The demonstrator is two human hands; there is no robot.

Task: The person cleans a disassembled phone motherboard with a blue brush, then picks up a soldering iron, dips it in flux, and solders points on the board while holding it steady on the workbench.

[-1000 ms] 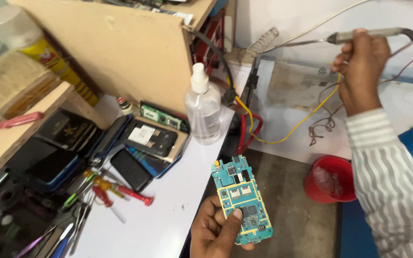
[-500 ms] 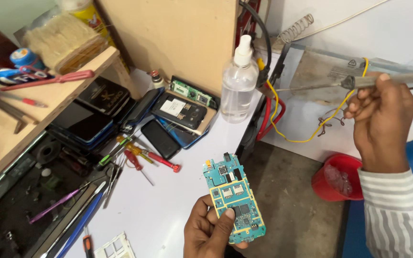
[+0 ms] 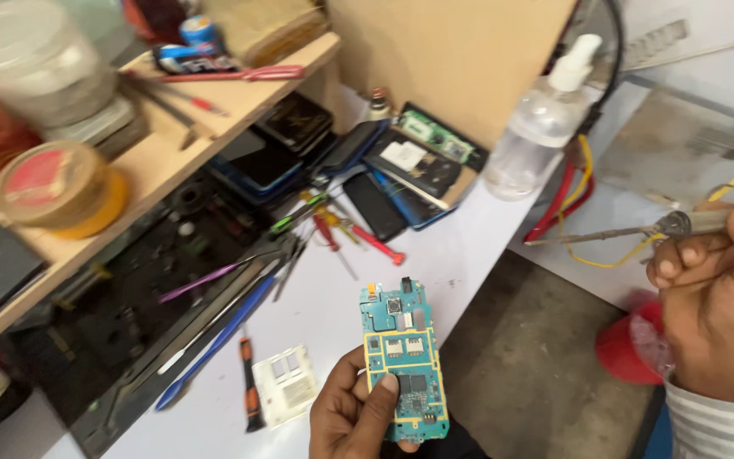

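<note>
The left hand (image 3: 358,416) has its grip closed on the lower end of a teal rectangular phone circuit board (image 3: 403,361), long axis upright over the white tabletop (image 3: 469,246), while the right hand (image 3: 711,310), up and rightward, clasps a slim metal-tipped soldering iron (image 3: 605,234) pointing left, well apart from the board.

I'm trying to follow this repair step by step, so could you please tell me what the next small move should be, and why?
Probably bring the soldering iron in the right hand down and left toward the blue circuit board. The left hand holds the board face up with its thumb on the edge, while the iron's tip points left, well above and to the right of the board and touching nothing.
</note>
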